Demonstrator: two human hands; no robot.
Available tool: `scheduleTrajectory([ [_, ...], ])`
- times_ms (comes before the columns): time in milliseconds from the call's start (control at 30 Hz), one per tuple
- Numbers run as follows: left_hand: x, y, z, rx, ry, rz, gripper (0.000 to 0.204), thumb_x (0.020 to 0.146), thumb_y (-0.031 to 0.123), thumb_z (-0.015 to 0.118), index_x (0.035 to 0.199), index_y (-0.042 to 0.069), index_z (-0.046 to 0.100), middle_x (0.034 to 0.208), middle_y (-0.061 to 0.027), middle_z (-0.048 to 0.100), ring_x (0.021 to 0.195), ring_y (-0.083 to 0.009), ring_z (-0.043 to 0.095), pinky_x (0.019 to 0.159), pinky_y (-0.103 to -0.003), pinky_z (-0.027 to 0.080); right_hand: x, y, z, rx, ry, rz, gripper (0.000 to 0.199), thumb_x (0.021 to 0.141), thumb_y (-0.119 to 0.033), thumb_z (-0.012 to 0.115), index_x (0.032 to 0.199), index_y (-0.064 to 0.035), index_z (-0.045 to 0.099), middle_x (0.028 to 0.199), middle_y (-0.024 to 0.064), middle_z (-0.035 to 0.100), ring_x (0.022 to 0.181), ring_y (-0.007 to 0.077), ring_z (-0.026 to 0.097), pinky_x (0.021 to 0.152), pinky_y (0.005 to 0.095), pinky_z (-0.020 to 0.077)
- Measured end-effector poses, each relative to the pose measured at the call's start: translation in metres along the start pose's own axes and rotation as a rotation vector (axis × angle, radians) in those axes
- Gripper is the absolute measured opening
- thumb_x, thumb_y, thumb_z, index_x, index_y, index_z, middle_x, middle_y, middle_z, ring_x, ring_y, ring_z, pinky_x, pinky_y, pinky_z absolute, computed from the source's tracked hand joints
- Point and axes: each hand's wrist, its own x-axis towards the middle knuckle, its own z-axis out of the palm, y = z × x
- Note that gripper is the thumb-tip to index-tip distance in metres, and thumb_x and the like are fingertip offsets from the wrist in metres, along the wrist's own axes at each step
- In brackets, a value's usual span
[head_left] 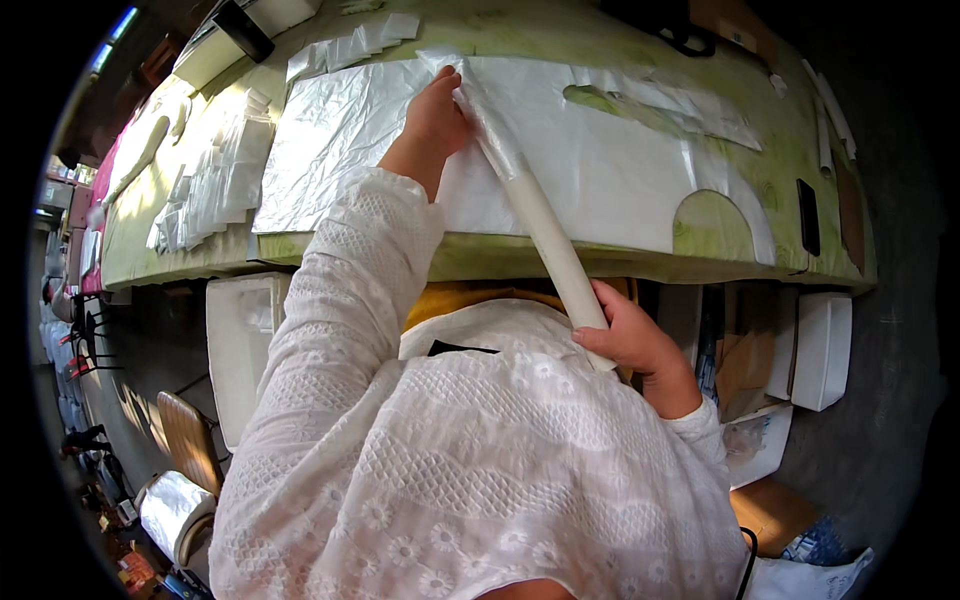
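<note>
A long off-white tube (pixel 548 232) slants from the middle of the table toward my body. Thin clear plastic film (pixel 487 122) covers its far part. My left hand (pixel 437 115) is closed on the film beside the tube's far end, with its fingertips partly hidden. Around the near end of the tube, my right hand (pixel 636 335) is wrapped, thumb on top. Under the tube and my left hand lie wide, flat white plastic sheets (pixel 335 140), wrinkled and shiny at the left. A rounded cut-out at their right lets the green tablecloth (pixel 712 228) show.
Folded plastic pieces (pixel 225 170) lie in overlapping rows at the left, with more at the back. A black phone (pixel 808 217) rests near the table's right edge. White foam boxes (pixel 235 345) stand below the table's front, beside a wooden chair (pixel 188 440) at the left.
</note>
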Motion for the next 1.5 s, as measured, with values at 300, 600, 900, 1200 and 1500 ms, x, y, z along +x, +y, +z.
scheduleTrajectory([
  [300,-0.015,0.042,-0.023,0.589,0.078,-0.062,0.043,0.09,0.0,0.063,0.133,0.007,0.063,0.103,-0.008,0.068,0.088,-0.0167,0.065,0.079,-0.036,0.057,-0.08,0.036,-0.05,-0.026,0.081,0.03,0.081,0.077,-0.009,0.078,0.15,0.0002,0.043,0.136,0.0055,0.057,0.121,0.0149,0.054,0.105,0.032,0.0425],
  [600,-0.067,0.013,-0.029,1.23,-0.006,-0.044,0.022,0.088,0.01,0.067,0.109,0.008,0.075,0.095,-0.0062,0.071,0.081,-0.0175,0.067,0.074,-0.033,0.055,0.045,-0.048,-0.029,-0.755,0.43,-0.433,0.06,0.088,-0.029,0.076,0.141,-0.0094,0.054,0.115,0.0157,0.068,0.104,0.0303,0.066,0.092,0.0387,0.0526],
  [900,-0.162,0.035,-0.052,1.681,-0.285,0.114,0.024,0.088,0.02,0.07,0.11,0.012,0.075,0.114,-0.0133,0.067,0.107,-0.0293,0.066,0.094,-0.037,0.052,0.042,-0.043,-0.047,-1.149,0.666,-0.246,0.056,0.086,-0.033,0.072,0.136,-0.0134,0.058,0.108,0.0147,0.065,0.102,0.0355,0.064,0.087,0.0461,0.0527],
  [1200,-0.179,0.032,-0.045,1.485,-0.215,-0.013,0.028,0.088,0.021,0.071,0.113,0.008,0.074,0.095,-0.0116,0.071,0.088,-0.0206,0.068,0.082,-0.034,0.054,0.049,-0.04,-0.013,-1.171,0.522,-0.424,0.057,0.086,-0.031,0.074,0.137,-0.0115,0.059,0.103,0.0125,0.062,0.098,0.0343,0.061,0.087,0.0442,0.0523],
  [1500,-0.21,0.002,-0.082,1.181,-0.172,-0.096,0.022,0.093,0.016,0.072,0.114,0.007,0.073,0.096,-0.0045,0.071,0.087,-0.0113,0.063,0.081,-0.028,0.052,0.068,-0.038,-0.06,-1.324,0.946,-0.456,0.06,0.083,-0.027,0.076,0.139,-0.0138,0.058,0.13,0.0094,0.056,0.126,0.0346,0.05,0.108,0.0537,0.0391],
])
